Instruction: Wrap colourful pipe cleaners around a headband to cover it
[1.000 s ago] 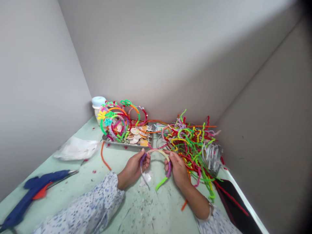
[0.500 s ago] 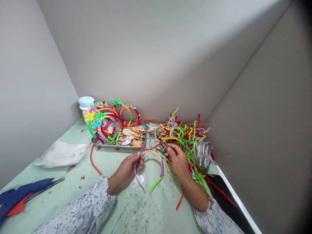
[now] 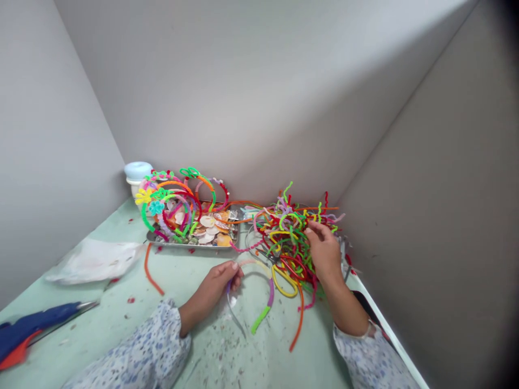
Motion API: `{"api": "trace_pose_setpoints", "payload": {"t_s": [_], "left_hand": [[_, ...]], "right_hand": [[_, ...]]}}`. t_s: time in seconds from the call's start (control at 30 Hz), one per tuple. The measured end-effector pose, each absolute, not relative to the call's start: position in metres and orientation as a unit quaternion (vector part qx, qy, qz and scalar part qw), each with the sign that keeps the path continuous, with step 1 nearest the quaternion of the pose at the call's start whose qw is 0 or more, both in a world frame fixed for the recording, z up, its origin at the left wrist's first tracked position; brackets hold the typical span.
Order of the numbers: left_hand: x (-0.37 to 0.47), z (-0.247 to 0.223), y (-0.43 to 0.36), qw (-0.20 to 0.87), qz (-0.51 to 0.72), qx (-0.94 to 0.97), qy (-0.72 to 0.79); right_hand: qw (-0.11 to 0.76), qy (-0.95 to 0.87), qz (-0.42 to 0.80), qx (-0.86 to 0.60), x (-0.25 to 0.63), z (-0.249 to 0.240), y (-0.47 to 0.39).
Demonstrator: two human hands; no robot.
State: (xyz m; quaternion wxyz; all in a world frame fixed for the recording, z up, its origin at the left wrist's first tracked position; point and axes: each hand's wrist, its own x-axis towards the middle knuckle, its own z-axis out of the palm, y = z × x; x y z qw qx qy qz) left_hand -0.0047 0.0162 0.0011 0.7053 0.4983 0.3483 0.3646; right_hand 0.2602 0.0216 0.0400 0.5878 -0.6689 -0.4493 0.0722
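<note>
My left hand [image 3: 214, 289] is closed around one side of a headband [image 3: 271, 292] that arches over the table. Pale pink, cream, purple and bright green fuzzy pipe cleaner covers much of the band, while its left end is bare and grey. At the right side of a tangled heap of pipe cleaners [image 3: 284, 229], my right hand [image 3: 324, 248] has thumb and forefinger bent together on a pipe cleaner; its colour is hard to make out. Scissors with yellow handles [image 3: 286, 281] lie between the hands, partly under loose strands.
A metal tray [image 3: 194, 247] of shells bears several decorated headbands [image 3: 178, 197]. Behind it stands a jar with a light blue lid [image 3: 138, 170]. On the left lie a white plastic bag [image 3: 95, 262] and a blue glue gun [image 3: 40, 321]. Grey walls enclose the table.
My right hand has moved from beside the scissors, up and to the right, onto the pipe cleaner heap. My left hand keeps hold of the headband. The view has shifted slightly.
</note>
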Motion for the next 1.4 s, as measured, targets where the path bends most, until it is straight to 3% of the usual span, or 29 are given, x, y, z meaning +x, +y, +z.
{"api": "trace_pose_setpoints", "payload": {"t_s": [0.27, 0.37, 0.6, 0.73, 0.9, 1.4], "left_hand": [[-0.005, 0.005, 0.014, 0.680, 0.348, 0.544, 0.347], [-0.005, 0.005, 0.015, 0.671, 0.337, 0.561, 0.348], [-0.005, 0.004, 0.015, 0.677, 0.334, 0.550, 0.356], [-0.004, 0.004, 0.014, 0.691, 0.345, 0.523, 0.359], [-0.005, 0.003, 0.014, 0.699, 0.348, 0.505, 0.368], [-0.004, 0.002, 0.013, 0.694, 0.343, 0.521, 0.359]], "right_hand": [[0.233, -0.661, -0.026, -0.712, 0.234, 0.043, 0.014], [0.162, -0.666, -0.038, -0.727, 0.229, 0.049, 0.008], [0.180, -0.629, -0.118, -0.747, 0.230, 0.075, -0.003], [0.183, -0.626, -0.098, -0.752, 0.228, 0.082, -0.008], [0.210, -0.695, 0.004, -0.688, 0.223, 0.066, 0.000], [0.334, -0.668, -0.100, -0.657, 0.247, 0.042, 0.043]]}}
